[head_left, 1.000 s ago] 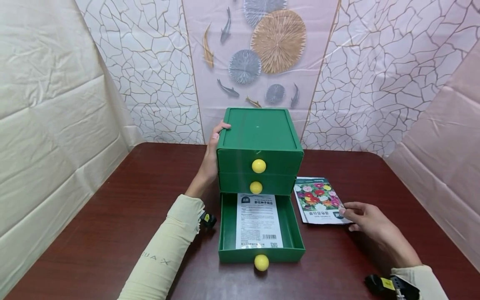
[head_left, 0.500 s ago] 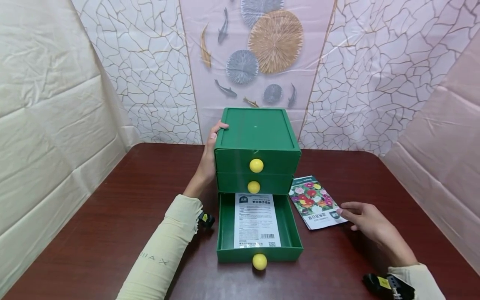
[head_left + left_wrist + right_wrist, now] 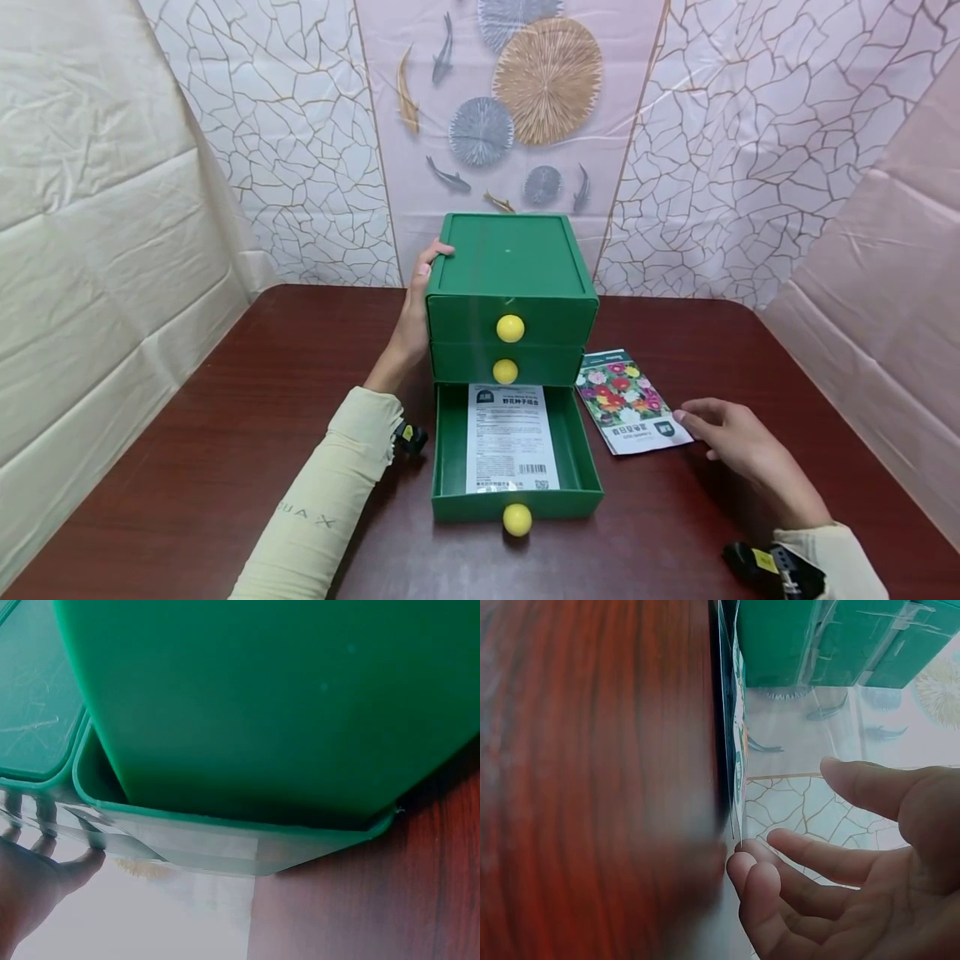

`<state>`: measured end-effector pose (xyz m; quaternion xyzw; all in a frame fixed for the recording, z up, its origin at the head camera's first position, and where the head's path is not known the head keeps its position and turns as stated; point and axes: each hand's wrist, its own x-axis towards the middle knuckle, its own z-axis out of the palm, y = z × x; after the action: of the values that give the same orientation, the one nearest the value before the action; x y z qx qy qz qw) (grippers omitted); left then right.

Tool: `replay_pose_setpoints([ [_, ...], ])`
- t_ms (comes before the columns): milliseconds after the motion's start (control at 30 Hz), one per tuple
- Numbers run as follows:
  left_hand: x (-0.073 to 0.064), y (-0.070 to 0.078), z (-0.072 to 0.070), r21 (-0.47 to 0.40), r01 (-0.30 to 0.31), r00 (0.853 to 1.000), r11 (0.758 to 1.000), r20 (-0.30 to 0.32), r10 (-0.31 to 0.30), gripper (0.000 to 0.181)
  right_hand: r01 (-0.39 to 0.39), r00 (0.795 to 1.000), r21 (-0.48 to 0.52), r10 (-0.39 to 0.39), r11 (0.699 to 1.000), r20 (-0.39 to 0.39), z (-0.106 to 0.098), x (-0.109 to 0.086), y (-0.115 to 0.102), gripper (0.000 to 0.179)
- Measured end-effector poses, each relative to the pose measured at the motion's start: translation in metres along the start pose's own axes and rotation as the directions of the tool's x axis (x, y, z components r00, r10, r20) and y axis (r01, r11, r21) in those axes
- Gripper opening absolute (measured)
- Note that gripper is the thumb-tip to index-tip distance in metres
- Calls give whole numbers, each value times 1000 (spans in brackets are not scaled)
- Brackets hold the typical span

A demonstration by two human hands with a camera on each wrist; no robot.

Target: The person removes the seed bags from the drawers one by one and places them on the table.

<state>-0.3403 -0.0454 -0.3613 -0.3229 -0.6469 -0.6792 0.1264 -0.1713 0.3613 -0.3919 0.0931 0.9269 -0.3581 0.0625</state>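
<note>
A green drawer cabinet (image 3: 514,254) with yellow ball knobs stands mid-table in the head view. Its bottom drawer (image 3: 442,454) is pulled out, and a white printed seed packet (image 3: 512,442) lies inside. My left hand (image 3: 411,325) rests against the cabinet's left side, a fingertip over the top edge; the left wrist view shows its fingers (image 3: 45,825) along the side. Right of the drawer lies a seed packet with a flower picture (image 3: 626,400), apparently stacked on another. My right hand (image 3: 738,437) is at its near right corner, fingers loosely bent, fingertips (image 3: 761,885) at its edge, thumb raised away.
The dark red-brown wooden table (image 3: 225,450) extends to both sides of the cabinet. Behind it hangs a patterned cloth (image 3: 510,100), and plain cloth walls (image 3: 90,250) close off the sides.
The flower seed packet has turned and shifted slightly left, toward the drawer, with my right hand following at its corner. My left hand keeps its place on the cabinet.
</note>
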Motion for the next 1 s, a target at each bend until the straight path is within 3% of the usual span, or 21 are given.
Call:
replay_pose_setpoints([
  [267,0,1,-6,16,8,1000,1000,-8,-8,59,35,999,-8,-35,999,-19,2,3,-3,60],
  [433,0,-1,-2,10,23,1000,1000,1,-23,59,77,990,-20,-78,997,-119,3,-1,-5,51],
  [600,2,-3,2,19,10,1000,1000,-2,-10,59,127,950,-90,-147,988,-275,6,-9,-13,41],
  [700,2,-4,3,17,15,1000,1000,4,-15,60,157,922,-159,-202,975,-330,7,-15,-21,37],
  [833,2,-6,1,12,20,1000,1000,6,-20,61,213,893,-235,-286,948,-347,8,-22,-36,34],
  [1000,1,-7,-3,23,25,1000,999,9,-25,62,275,880,-274,-356,921,-313,11,-32,-60,31],
])
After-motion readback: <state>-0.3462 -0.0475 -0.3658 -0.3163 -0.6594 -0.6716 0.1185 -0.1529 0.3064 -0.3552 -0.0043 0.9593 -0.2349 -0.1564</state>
